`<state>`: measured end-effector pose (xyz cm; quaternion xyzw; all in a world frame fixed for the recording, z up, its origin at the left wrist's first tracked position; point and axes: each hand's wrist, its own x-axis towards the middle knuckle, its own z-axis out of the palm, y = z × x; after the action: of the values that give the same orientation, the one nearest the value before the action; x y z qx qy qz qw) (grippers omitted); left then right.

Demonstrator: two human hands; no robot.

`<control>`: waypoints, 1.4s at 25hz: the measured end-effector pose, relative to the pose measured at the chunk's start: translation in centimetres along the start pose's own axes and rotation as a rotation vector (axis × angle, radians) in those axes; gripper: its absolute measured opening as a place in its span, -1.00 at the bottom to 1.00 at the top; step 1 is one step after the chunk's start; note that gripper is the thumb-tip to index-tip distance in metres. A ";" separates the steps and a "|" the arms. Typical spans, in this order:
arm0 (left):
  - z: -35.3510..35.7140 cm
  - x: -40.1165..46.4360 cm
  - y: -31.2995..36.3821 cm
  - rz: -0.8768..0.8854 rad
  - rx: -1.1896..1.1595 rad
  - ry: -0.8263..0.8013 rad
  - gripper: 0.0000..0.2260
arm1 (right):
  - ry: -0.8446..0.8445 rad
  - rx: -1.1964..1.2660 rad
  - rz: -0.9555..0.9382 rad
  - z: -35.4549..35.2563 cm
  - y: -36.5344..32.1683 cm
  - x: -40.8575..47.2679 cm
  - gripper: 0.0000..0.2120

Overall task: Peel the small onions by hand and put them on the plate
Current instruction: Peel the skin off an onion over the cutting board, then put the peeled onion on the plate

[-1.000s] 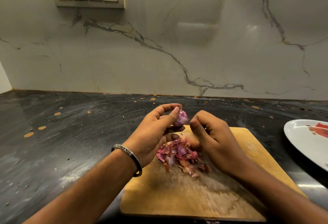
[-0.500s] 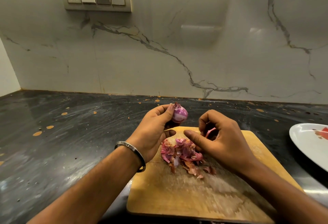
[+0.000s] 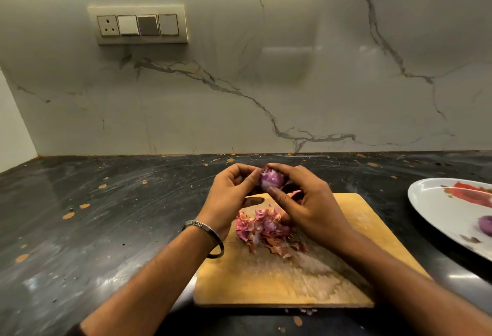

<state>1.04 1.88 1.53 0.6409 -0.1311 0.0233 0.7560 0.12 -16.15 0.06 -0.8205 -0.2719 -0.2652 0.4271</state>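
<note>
Head: bangle [image 3: 205,231] reads "BAIRA", partly.

Glossy dark stone counter [image 3: 106,229], worn matt wooden board [image 3: 266,287], polished marble wall [image 3: 292,82], shiny metal bangle [image 3: 205,231], papery peels [image 3: 266,231].

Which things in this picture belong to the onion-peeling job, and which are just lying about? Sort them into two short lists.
Part of the job:
- small onion, gripped by the left hand and right hand
- white plate
- peeled onion on it
- pile of onion skins
- wooden chopping board

Just there:
- switch panel
- bangle
- black countertop
</note>
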 end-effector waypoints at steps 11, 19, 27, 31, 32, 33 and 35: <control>9.3 -1.7 0.9 0.080 0.277 -0.150 -0.77 | 0.115 0.006 0.235 -8.3 -0.3 -4.0 -0.57; 25.1 -1.1 -2.3 0.148 0.498 -0.400 -0.70 | 0.202 -0.226 0.461 -21.4 3.7 -11.5 -0.56; 35.6 -0.3 -7.1 0.137 0.672 -0.374 -0.81 | 0.256 -0.455 0.681 -27.7 8.1 -15.9 -0.64; 36.3 0.1 -8.4 0.097 0.684 -0.316 -0.85 | 0.205 -0.531 0.690 -27.9 9.1 -15.5 -0.61; 36.2 0.1 -8.5 0.096 0.681 -0.315 -0.86 | 0.184 -0.542 0.691 -27.7 9.3 -15.4 -0.58; 36.0 0.1 -8.5 0.102 0.681 -0.319 -0.87 | 0.169 -0.551 0.693 -27.6 9.4 -15.4 -0.54; 35.7 0.0 -8.4 0.121 0.692 -0.333 -0.86 | 0.167 -0.567 0.685 -27.2 9.4 -15.5 -0.50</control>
<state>-3.23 -34.38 -1.41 0.8441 -0.2741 0.0064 0.4607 -10.06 -47.17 -2.04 -0.9236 0.1342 -0.2377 0.2692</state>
